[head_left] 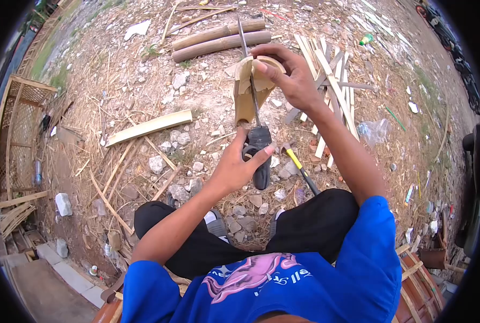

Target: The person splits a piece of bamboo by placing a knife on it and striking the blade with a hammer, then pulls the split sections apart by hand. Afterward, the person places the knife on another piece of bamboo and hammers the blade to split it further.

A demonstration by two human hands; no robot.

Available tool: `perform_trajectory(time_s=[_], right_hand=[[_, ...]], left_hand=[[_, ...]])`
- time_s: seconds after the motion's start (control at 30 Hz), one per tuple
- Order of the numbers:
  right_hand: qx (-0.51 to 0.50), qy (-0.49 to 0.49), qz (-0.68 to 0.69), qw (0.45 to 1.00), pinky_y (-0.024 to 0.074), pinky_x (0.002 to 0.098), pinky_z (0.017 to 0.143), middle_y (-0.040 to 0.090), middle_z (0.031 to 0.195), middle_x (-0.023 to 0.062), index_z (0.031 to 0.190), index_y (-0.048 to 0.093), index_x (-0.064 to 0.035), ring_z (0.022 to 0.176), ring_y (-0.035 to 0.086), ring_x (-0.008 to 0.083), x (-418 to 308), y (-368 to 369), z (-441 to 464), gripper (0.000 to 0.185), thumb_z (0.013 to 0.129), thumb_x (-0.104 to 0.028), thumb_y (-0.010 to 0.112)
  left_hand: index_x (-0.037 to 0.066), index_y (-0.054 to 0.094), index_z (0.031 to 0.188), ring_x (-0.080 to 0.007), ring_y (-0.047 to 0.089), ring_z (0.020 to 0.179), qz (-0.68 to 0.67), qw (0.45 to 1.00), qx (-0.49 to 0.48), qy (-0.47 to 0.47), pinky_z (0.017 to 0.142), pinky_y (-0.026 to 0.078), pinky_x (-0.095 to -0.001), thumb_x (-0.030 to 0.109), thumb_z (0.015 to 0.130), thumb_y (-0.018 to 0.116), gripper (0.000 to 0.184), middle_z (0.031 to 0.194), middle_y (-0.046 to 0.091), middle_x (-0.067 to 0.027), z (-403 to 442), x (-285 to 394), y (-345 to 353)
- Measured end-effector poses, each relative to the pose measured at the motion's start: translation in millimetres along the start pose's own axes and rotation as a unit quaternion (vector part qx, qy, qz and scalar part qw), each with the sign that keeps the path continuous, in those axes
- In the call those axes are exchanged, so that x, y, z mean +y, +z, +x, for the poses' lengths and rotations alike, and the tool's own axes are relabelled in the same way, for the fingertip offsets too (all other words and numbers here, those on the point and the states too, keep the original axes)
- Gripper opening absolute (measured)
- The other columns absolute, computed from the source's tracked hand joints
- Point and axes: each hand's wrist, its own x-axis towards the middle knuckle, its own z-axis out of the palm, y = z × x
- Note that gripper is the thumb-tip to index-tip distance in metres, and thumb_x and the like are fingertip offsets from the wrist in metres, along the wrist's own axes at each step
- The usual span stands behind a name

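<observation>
My left hand (239,166) is closed around the black, tape-wrapped handle of a large knife (259,139). Its long blade points away from me and passes through the split in a bamboo piece (243,102). My right hand (291,75) grips that bamboo at its far end, thumb on top, close to the blade. One left finger reaches up to the bamboo's near end. On the ground beyond my left hand lies a yellow-and-black handled hammer (299,168), its head by the knife handle.
Two round bamboo poles (221,42) lie ahead. A half-split bamboo length (149,128) rests at left, and a pile of bamboo strips (331,81) at right. Stones (156,164) cover the ground near my feet. A woven bamboo frame (20,134) stands far left.
</observation>
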Motion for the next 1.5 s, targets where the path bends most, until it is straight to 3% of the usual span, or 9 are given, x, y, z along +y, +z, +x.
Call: perform_trajectory(time_s=[0.13, 0.2, 0.27, 0.37, 0.47, 0.77, 1.23, 1.33, 1.5], right_hand=[[0.007, 0.004, -0.005, 1.000, 0.0469, 0.0255, 0.080, 0.064, 0.097, 0.0027, 0.107, 0.060, -0.0027, 0.090, 0.058, 0.0086, 17, 19, -3, 0.029, 0.093, -0.028, 0.066], [0.021, -0.043, -0.053, 0.997, 0.0481, 0.0295, 0.077, 0.064, 0.093, 0.0059, 0.103, 0.061, -0.0021, 0.086, 0.061, 0.0143, 17, 23, -10, 0.026, 0.092, -0.025, 0.067], [0.033, -0.106, -0.085, 0.990, 0.0485, 0.0330, 0.076, 0.064, 0.092, 0.0097, 0.100, 0.062, -0.0020, 0.083, 0.063, 0.0218, 20, 26, -11, 0.021, 0.088, -0.018, 0.069], [0.039, -0.144, -0.047, 0.988, 0.0501, 0.0338, 0.074, 0.064, 0.094, 0.0101, 0.098, 0.063, -0.0027, 0.084, 0.063, 0.0234, 9, 40, -14, 0.016, 0.085, -0.010, 0.070], [0.015, -0.225, -0.062, 0.972, 0.0513, 0.0338, 0.072, 0.064, 0.094, 0.0109, 0.097, 0.063, -0.0032, 0.084, 0.064, 0.0243, 2, 36, -18, 0.016, 0.083, -0.004, 0.071], [-0.039, -0.284, -0.123, 0.950, 0.0526, 0.0363, 0.065, 0.064, 0.092, 0.0131, 0.112, 0.058, 0.0004, 0.077, 0.065, 0.0266, 2, 18, -28, 0.035, 0.079, 0.002, 0.070], [-0.075, -0.337, -0.148, 0.927, 0.0536, 0.0304, 0.059, 0.063, 0.091, 0.0132, 0.100, 0.066, 0.0026, 0.074, 0.064, 0.0238, 1, 10, -31, 0.029, 0.072, -0.005, 0.067], [-0.093, -0.333, -0.132, 0.929, 0.0552, 0.0313, 0.062, 0.062, 0.091, 0.0125, 0.097, 0.066, 0.0020, 0.075, 0.064, 0.0236, 0, 10, -30, 0.026, 0.072, -0.007, 0.068], [-0.112, -0.331, -0.147, 0.925, 0.0569, 0.0326, 0.068, 0.063, 0.092, 0.0127, 0.095, 0.066, 0.0014, 0.077, 0.065, 0.0247, -5, 11, -33, 0.022, 0.075, -0.008, 0.065]], left_hand=[[0.000, 0.049, 0.126, -0.0189, 0.063, 0.096, 0.374, 0.900, -0.162, -0.154, 0.083, 0.048, -0.0306, 0.045, 0.085, 0.069, 0.063, 0.107, 0.063, -0.0177, 9, 66, -50], [0.001, 0.052, 0.122, -0.0282, 0.063, 0.099, 0.295, 0.955, -0.025, -0.007, 0.083, 0.048, -0.0369, 0.043, 0.080, 0.075, 0.063, 0.110, 0.062, -0.0190, 14, 66, -75], [0.002, 0.054, 0.120, -0.0282, 0.061, 0.098, 0.298, 0.886, 0.183, 0.306, 0.082, 0.048, -0.0371, 0.036, 0.078, 0.079, 0.060, 0.110, 0.061, -0.0175, 21, 58, -84], [0.003, 0.056, 0.119, -0.0289, 0.060, 0.097, 0.024, 0.923, 0.112, 0.367, 0.082, 0.048, -0.0377, 0.026, 0.078, 0.079, 0.052, 0.109, 0.059, -0.0147, 49, 39, -66], [0.004, 0.054, 0.121, -0.0283, 0.060, 0.095, 0.106, 0.884, 0.098, 0.445, 0.081, 0.049, -0.0362, 0.022, 0.082, 0.075, 0.048, 0.107, 0.058, -0.0151, 63, 31, -66], [0.003, 0.055, 0.117, -0.0311, 0.063, 0.076, 0.166, 0.845, 0.009, 0.508, 0.065, 0.054, -0.0354, -0.006, 0.064, 0.063, 0.054, 0.099, 0.061, -0.0165, 63, 43, -73], [0.004, 0.061, 0.094, -0.0275, 0.065, 0.079, 0.199, 0.844, -0.043, 0.497, 0.063, 0.057, -0.0340, 0.010, 0.071, 0.069, 0.024, 0.096, 0.062, -0.0128, 62, 48, -72], [0.010, 0.043, 0.105, -0.0314, 0.065, 0.078, 0.192, 0.857, -0.116, 0.463, 0.062, 0.061, -0.0425, 0.012, 0.083, 0.064, 0.030, 0.098, 0.057, -0.0130, 62, 55, -80], [0.008, 0.043, 0.095, -0.0333, 0.066, 0.082, 0.190, 0.839, -0.139, 0.491, 0.068, 0.061, -0.0475, 0.009, 0.082, 0.062, 0.023, 0.101, 0.059, -0.0175, 62, 50, -85]])
